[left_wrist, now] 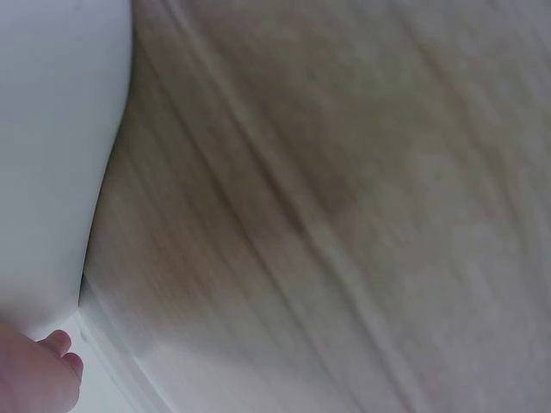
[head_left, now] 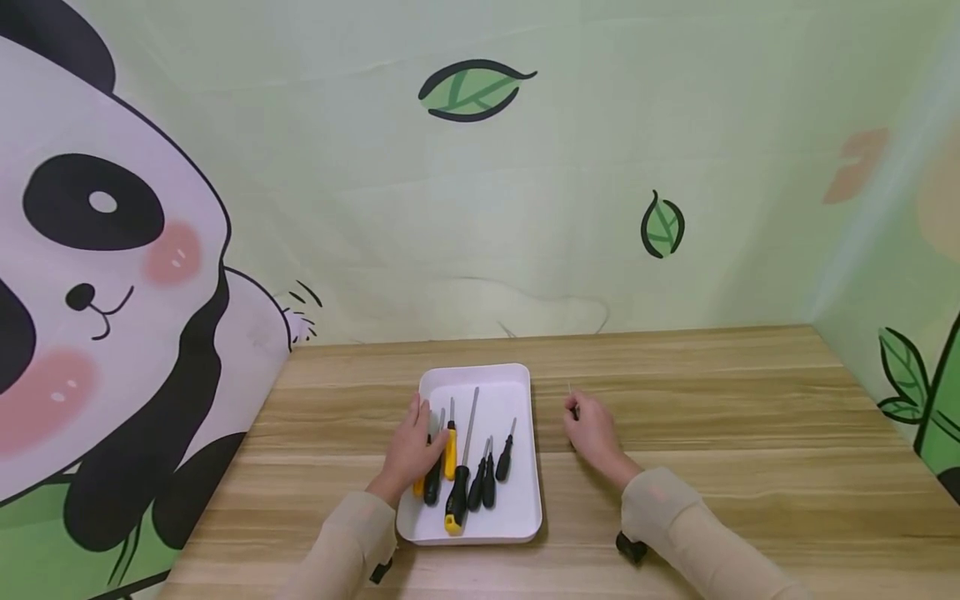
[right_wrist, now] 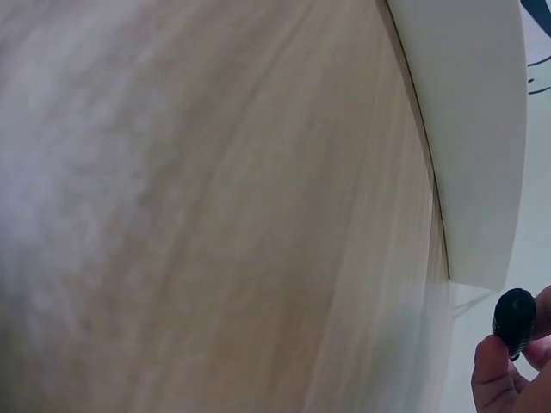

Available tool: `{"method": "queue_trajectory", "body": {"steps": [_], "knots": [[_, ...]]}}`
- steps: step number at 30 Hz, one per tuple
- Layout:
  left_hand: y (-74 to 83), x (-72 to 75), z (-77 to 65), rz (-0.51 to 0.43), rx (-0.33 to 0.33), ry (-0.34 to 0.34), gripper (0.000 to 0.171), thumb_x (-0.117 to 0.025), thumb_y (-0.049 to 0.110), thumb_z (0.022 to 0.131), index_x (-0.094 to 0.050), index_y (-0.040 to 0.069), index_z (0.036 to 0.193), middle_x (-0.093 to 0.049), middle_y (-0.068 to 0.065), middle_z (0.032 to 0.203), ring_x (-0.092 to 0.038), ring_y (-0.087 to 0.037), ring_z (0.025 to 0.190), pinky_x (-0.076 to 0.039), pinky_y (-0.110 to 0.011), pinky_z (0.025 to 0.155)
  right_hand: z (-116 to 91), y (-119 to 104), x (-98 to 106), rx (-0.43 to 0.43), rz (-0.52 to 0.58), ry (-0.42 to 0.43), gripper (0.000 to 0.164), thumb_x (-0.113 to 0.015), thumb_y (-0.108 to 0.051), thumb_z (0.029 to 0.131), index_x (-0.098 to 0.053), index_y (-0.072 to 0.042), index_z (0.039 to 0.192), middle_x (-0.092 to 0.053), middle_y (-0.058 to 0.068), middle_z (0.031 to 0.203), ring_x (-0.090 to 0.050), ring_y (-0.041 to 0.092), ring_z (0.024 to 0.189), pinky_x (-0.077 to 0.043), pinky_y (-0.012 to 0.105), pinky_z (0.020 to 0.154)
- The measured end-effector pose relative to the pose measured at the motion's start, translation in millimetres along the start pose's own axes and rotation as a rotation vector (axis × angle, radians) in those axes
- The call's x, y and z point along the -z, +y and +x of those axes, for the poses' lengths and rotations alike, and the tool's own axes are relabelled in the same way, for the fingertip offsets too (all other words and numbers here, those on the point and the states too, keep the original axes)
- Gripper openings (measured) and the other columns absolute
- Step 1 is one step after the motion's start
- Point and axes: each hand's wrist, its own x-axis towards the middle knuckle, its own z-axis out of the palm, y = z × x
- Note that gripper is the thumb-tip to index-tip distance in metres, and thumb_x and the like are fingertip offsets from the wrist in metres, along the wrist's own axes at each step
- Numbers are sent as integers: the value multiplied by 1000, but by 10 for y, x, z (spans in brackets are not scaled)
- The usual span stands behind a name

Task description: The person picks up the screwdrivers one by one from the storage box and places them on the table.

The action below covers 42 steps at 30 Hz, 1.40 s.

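Observation:
A white tray [head_left: 517, 521] holds several screwdrivers with black or yellow handles. Among them are a long one with a black-and-yellow handle [head_left: 456, 498], a yellow-handled one [head_left: 451, 454] and a small black one [head_left: 504, 462]. My left hand [head_left: 412, 442] lies over the tray's left side with fingers straight, its thumb beside the leftmost handles, which it partly covers. To the right of the tray, above the table, my right hand [head_left: 592, 425] pinches a small screwdriver [right_wrist: 515, 317] by its black handle. Its thin shaft points up and away in the head view.
The tray stands on a wood-grain table [head_left: 720, 417]. A cloth backdrop [head_left: 360, 208] with a panda and leaves rises behind the table's back edge. Dark straps [head_left: 632, 548] show at both wrists.

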Motion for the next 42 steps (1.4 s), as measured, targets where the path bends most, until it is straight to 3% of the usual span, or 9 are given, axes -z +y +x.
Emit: {"method": "queue_trajectory", "body": {"steps": [18, 30, 42], "knots": [[1, -11, -1, 1, 4, 4, 70, -47, 40, 87, -21, 2, 140, -6, -13, 149, -23, -35, 132, -25, -47, 105, -15, 93, -30, -119, 45, -18, 10, -55, 0, 70, -60, 1, 78, -55, 7, 66, -50, 20, 63, -41, 32, 58], [-9, -15, 1, -8, 11, -1, 70, -48, 40, 87, -20, 2, 140, -5, -13, 149, -22, -34, 133, -25, -47, 106, 3, 157, -30, -203, 48, -80, 14, -54, -2, 70, -62, 0, 81, -64, 13, 76, -60, 23, 73, -48, 36, 63], [3, -3, 0, -13, 11, 6, 70, -48, 40, 87, -21, 2, 140, -6, -12, 149, -21, -34, 133, -24, -47, 106, 52, 136, 11, -262, 27, -158, 14, -54, -3, 70, -63, 0, 81, -65, 12, 79, -59, 24, 76, -47, 35, 65]]}}
